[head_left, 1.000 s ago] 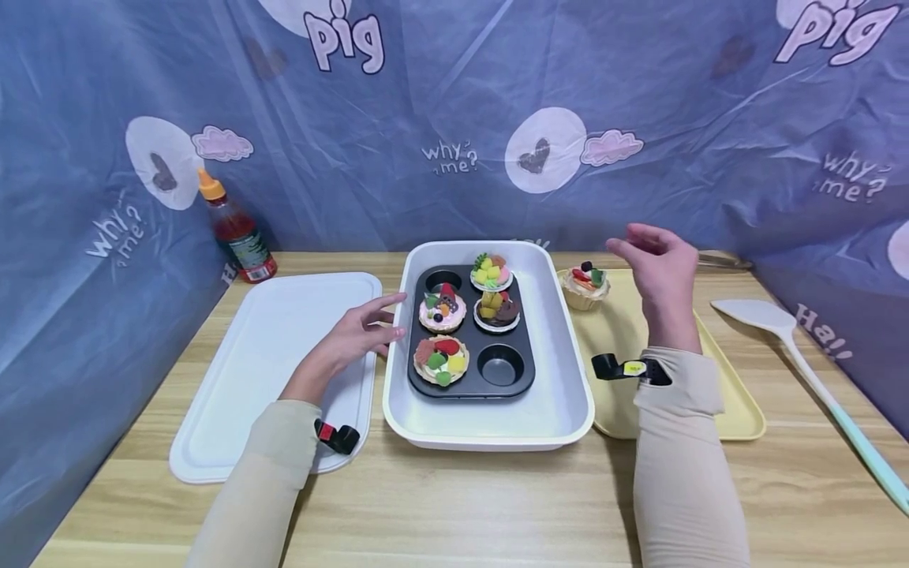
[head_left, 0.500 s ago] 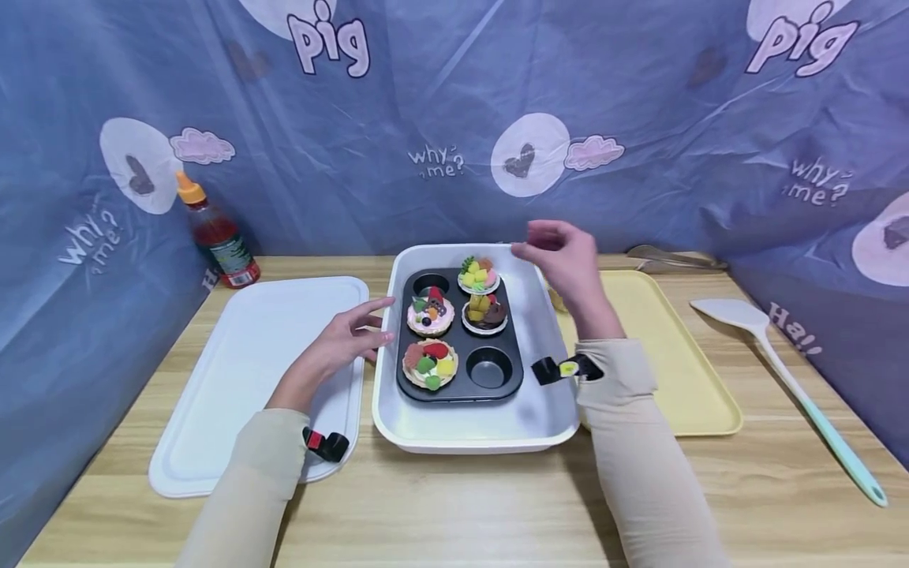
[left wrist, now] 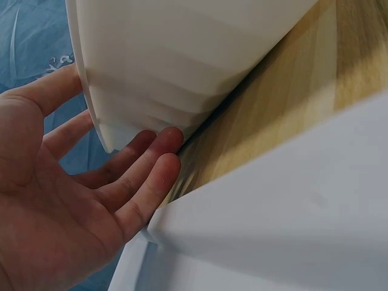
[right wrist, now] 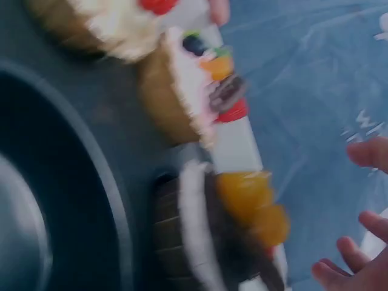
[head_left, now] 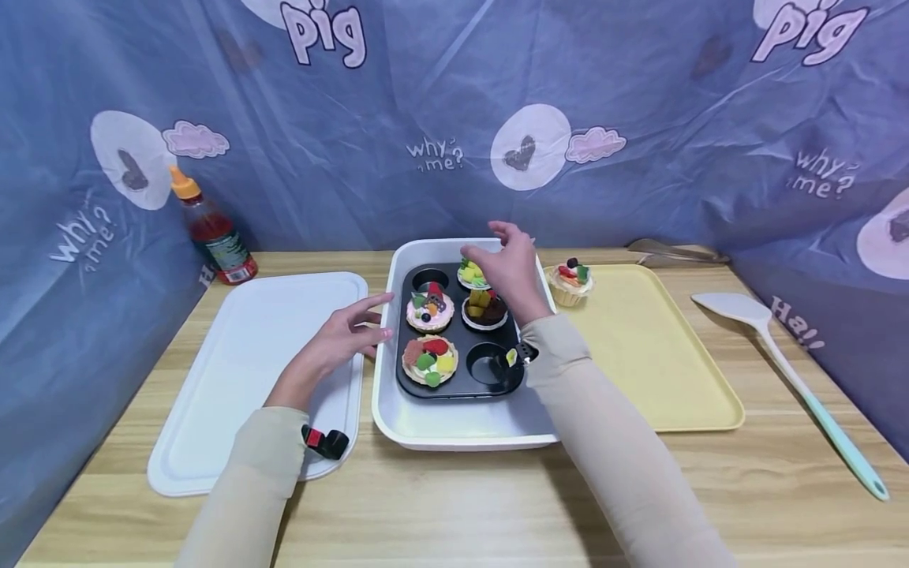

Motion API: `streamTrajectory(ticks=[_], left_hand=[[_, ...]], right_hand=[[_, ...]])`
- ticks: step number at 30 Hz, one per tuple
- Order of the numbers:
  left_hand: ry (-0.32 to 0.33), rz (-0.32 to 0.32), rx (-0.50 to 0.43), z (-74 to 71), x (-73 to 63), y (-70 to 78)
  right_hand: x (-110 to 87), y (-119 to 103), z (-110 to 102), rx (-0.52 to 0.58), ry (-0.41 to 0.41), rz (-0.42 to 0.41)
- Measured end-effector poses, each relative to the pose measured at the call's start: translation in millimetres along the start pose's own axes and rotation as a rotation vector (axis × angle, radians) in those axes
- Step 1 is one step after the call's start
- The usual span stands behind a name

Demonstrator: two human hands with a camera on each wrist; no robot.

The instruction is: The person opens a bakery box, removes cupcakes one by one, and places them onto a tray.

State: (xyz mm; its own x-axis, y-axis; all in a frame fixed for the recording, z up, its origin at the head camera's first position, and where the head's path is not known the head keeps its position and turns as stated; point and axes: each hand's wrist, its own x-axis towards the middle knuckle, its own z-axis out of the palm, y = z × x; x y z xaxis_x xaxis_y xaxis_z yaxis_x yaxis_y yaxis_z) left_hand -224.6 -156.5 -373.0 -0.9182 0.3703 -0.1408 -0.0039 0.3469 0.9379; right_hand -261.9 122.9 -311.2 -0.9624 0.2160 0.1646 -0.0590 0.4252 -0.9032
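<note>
A black muffin tin (head_left: 454,388) lies inside a white rectangular bin (head_left: 461,438). Four of its cups: the back-right holds a tart with yellow and green toppings (head_left: 470,274), the middle-right a chocolate tart (head_left: 484,310). On the left are a pink-cream tart (head_left: 429,311) and a fruit tart (head_left: 430,361). My right hand (head_left: 513,268) hovers over the back-right tart, thumb and fingers apart, holding nothing; it partly hides that tart. Against the bin's left wall rests my left hand (head_left: 344,335), fingers loosely extended; in the left wrist view its fingertips (left wrist: 167,136) lie along the outer wall.
A cupcake (head_left: 570,282) stands at the back-left of a yellow tray (head_left: 660,355). Right of it lies a white spatula with a mint handle (head_left: 802,379). A white tray (head_left: 256,371) lies left, with a sauce bottle (head_left: 216,237) behind it and blue fabric beyond.
My right hand has moved left from above the yellow tray, passing the cupcake there, to over the back-right tart in the tin. The left hand stays at the bin's wall. The view has shifted slightly.
</note>
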Motion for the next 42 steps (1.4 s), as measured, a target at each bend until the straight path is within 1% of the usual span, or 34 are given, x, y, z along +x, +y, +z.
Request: streamTrajectory(ticks=[6,8,13,15,19,25,32,34,42], left_hand=[[-0.006,0.0,0.003,-0.9,-0.1,1.4],[-0.008,0.001,0.007,-1.2,-0.5,1.9],[-0.01,-0.023,0.013,-0.7,-0.6,0.7],[-0.007,-0.031,0.012,-0.3,-0.7,-0.1],[-0.009,-0.02,0.014,0.2,-1.2,-1.4],[-0.007,-0.017,0.016,0.1,-0.4,0.9],[-0.003,-0.015,0.014,-0.5,-0.4,1.8],[-0.005,-0.014,0.013,-0.8,0.0,1.6],[-0.005,-0.026,0.02,-1.8,1.4,1.8]], right_hand=[[-1.9,13,1,0.041,-0.019,0.05],[-2.7,16,0,0.038,-0.03,0.063],[-4.5,21,1,0.001,-0.043,0.069],[-5.2,23,2,-0.008,-0.042,0.065],[-6.0,24,2,-0.007,-0.028,0.053],[-5.2,24,1,-0.016,-0.023,0.042],[-2.4,26,7,-0.118,-0.057,-0.008],[-1.8,28,10,-0.122,-0.058,-0.019],[1.9,31,14,-0.116,-0.076,0.024]])
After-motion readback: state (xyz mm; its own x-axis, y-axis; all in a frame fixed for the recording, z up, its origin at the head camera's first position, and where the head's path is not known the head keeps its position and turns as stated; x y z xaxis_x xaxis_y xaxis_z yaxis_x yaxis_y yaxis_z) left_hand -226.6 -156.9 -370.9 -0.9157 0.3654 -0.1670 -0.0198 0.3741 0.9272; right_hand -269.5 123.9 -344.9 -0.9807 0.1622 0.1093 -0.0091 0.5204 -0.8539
